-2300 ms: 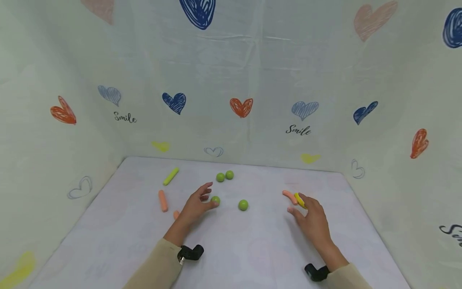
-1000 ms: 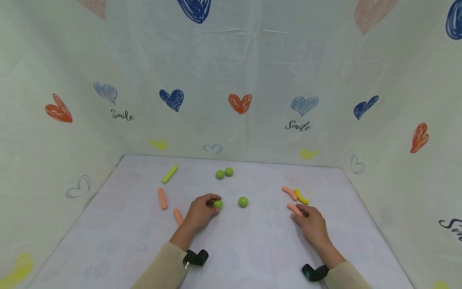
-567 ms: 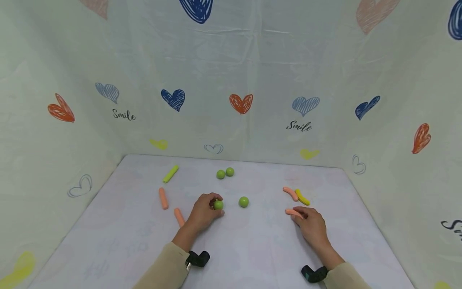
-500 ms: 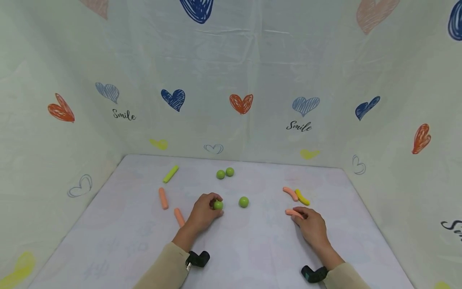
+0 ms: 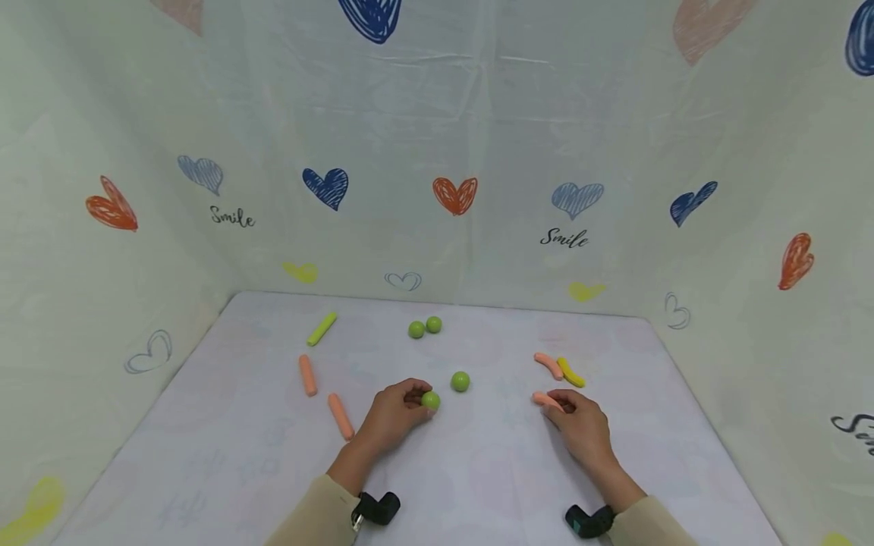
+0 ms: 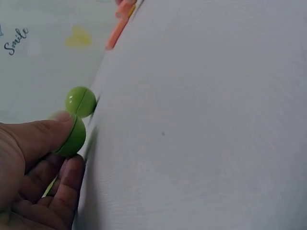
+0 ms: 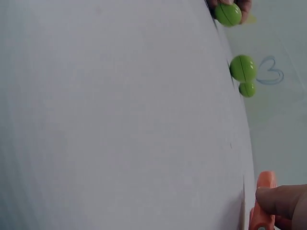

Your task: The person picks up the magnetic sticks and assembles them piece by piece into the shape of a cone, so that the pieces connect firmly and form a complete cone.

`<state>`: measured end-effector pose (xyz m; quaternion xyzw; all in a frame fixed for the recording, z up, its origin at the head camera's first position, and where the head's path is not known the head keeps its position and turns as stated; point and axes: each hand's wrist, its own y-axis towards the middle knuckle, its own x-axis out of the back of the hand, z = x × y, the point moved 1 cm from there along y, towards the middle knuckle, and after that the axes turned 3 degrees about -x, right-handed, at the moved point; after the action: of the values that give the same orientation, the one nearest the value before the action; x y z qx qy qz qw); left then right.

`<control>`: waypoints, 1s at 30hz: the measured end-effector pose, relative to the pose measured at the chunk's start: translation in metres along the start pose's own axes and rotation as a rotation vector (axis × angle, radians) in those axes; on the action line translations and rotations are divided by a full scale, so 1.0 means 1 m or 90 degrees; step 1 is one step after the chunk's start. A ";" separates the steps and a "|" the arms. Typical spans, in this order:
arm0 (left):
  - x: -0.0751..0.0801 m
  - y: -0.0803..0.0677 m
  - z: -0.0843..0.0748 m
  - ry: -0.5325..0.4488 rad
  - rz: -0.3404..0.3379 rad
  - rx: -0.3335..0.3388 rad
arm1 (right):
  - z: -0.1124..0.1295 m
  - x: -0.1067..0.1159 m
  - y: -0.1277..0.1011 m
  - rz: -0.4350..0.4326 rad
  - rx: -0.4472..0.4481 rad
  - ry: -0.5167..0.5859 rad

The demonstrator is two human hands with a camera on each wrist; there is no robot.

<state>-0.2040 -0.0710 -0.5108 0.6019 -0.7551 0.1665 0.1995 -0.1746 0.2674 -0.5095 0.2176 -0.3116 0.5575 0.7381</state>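
**Both hands gripped small pieces on the bench**

Head view: the left hand pinched a green ball low over the bench; the right hand pinched an orange stick.

Left wrist view: curled fingers clasped that ball beside a second ball.

Right wrist view: a fingertip pressed the stick.

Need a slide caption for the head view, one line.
Left hand pinches a green ball; right hand holds an orange stick on the white table.
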 end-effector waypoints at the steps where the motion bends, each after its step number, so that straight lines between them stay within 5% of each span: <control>1: -0.001 -0.001 0.000 -0.001 0.005 -0.004 | 0.003 -0.002 -0.001 0.005 0.001 0.005; 17: -0.021 -0.006 -0.010 0.000 0.027 -0.058 | 0.057 -0.058 -0.031 0.079 0.083 0.078; 30: -0.023 -0.007 -0.009 0.009 0.027 -0.078 | 0.072 -0.079 -0.037 0.082 0.121 0.060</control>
<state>-0.1919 -0.0488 -0.5141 0.5716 -0.7749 0.1283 0.2374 -0.1695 0.1540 -0.5127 0.2395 -0.2354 0.6404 0.6907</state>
